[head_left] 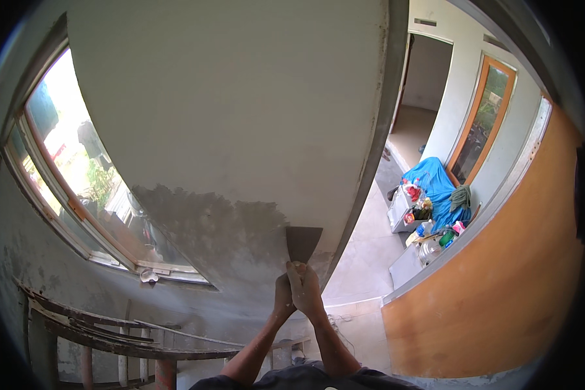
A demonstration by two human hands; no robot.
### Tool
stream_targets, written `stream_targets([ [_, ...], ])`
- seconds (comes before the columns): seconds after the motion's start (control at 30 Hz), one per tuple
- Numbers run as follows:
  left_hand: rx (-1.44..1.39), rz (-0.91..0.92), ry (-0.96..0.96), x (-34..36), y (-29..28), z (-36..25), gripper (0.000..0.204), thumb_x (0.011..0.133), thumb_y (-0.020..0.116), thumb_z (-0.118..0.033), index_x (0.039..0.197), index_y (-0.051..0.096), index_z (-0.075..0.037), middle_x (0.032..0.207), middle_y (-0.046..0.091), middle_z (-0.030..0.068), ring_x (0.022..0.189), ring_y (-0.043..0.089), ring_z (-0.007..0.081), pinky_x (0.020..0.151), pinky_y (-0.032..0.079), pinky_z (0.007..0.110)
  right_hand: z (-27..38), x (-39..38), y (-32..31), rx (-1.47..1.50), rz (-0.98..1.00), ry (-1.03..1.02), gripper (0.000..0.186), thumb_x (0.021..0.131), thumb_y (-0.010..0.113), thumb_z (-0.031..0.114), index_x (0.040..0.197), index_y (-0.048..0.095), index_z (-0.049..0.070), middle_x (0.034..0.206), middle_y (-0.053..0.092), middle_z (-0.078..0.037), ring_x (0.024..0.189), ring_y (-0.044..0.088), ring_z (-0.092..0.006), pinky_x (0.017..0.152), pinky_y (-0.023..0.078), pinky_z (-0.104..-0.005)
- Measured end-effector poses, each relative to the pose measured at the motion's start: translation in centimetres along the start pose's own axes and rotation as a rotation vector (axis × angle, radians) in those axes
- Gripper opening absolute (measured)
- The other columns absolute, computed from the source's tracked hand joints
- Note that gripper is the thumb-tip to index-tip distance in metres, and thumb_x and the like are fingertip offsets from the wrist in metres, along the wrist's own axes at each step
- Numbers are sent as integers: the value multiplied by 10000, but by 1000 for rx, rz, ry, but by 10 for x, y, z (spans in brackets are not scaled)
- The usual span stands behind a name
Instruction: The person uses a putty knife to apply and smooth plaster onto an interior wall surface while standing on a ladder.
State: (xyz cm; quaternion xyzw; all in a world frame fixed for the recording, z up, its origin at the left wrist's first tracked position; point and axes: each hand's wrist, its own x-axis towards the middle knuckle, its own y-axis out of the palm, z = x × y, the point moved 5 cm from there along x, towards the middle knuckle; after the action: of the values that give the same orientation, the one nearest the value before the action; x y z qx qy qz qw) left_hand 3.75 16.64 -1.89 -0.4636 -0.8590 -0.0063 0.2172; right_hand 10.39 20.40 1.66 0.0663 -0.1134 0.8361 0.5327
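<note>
Both my hands are together in front of me, low on a pale wall [240,117]. A putty knife [303,240] with a wide, dark blade points upward from them, its blade against or very close to the wall. My right hand [309,292] is closed round its handle, which is mostly hidden. Pressed beside it, my left hand [283,297] is closed too, seemingly on the same handle. A rough, darker grey patch [208,211] spreads over the wall to the left of the blade.
On the left is a framed window [75,208] with a small whitish object [149,276] on its sill. A worn wooden rack or ladder [117,348] stands below. Past the wall's right edge, a blue cover [435,185] and piled household items lie near an orange panel [481,305].
</note>
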Motion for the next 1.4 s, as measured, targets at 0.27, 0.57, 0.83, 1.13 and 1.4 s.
stream_targets([
  [0.27, 69, 17, 67, 23, -3, -13, 269, 783, 629, -198, 881, 541, 37, 730, 606, 170, 640, 597, 244, 580, 448, 328, 22, 16, -1, -10, 7, -68, 314, 936, 494, 228, 767, 530, -34, 647, 514, -96, 629, 484, -157, 586, 408, -321],
  [0.57, -94, -13, -87, 3, 15, 10, 307, 808, 628, -244, 920, 565, 34, 788, 627, 178, 730, 621, 219, 636, 462, 330, 4, 8, -5, -118, -16, -57, 304, 941, 487, 228, 781, 519, -29, 686, 505, -114, 663, 497, -202, 609, 396, -339],
  [0.83, -116, -3, 36, 21, -3, -9, 286, 798, 629, -232, 904, 570, 27, 786, 633, 181, 760, 646, 259, 648, 468, 339, 25, 23, 4, -106, 35, -75, 298, 935, 504, 218, 771, 508, -30, 651, 474, -87, 632, 448, -151, 574, 374, -316],
  [1.13, -29, -48, -173, -30, -10, 44, 277, 795, 613, -233, 879, 570, 27, 783, 627, 207, 759, 643, 317, 646, 470, 360, -39, -9, 26, -148, 150, 0, 281, 930, 513, 214, 821, 531, -45, 759, 551, -175, 680, 514, -248, 637, 418, -348],
  [1.4, -50, -30, -149, -31, -13, 42, 270, 789, 617, -211, 888, 560, 34, 786, 625, 203, 762, 643, 268, 647, 469, 348, -23, -15, 28, -109, 112, -14, 265, 927, 514, 227, 855, 547, -26, 750, 566, -175, 695, 564, -253, 649, 433, -355],
])
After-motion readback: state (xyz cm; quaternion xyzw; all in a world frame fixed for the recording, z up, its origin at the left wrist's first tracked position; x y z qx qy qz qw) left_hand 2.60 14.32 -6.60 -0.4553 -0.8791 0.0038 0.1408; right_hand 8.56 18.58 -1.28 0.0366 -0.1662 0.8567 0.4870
